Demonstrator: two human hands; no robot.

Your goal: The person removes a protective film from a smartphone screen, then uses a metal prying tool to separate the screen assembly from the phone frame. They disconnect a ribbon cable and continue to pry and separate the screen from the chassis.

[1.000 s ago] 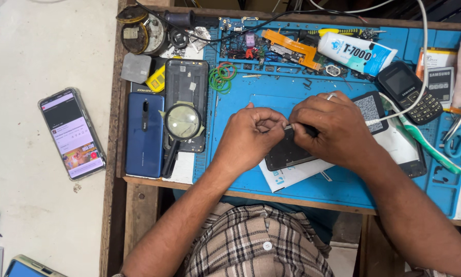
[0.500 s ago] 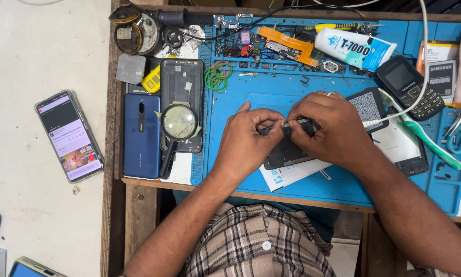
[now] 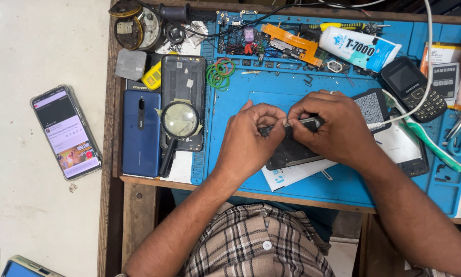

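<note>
Both hands meet above the middle of the blue work mat [image 3: 302, 97], forearms coming up from 6 o'clock and angling inward. Left hand [image 3: 251, 138] is curled nearly closed, thumb and forefinger pinching the left end of a slim dark tool [image 3: 308, 122]. Right hand [image 3: 333, 128] is likewise curled tight, its fingertips gripping the tool's right part, knuckles turned toward 12 o'clock. That tool's long axis runs roughly 9 to 3 o'clock, its right end tilted slightly up. Directly beneath the hands lies a dark phone body [image 3: 291, 152], flat on a white paper sheet [image 3: 292, 175], its long axis running about 8 to 2 o'clock. At 9 o'clock from the hands a magnifying glass [image 3: 179, 120] rests on a black back cover [image 3: 183, 82], beside a blue phone [image 3: 141, 132]. At 2 o'clock sits a keypad phone [image 3: 414, 88].
</note>
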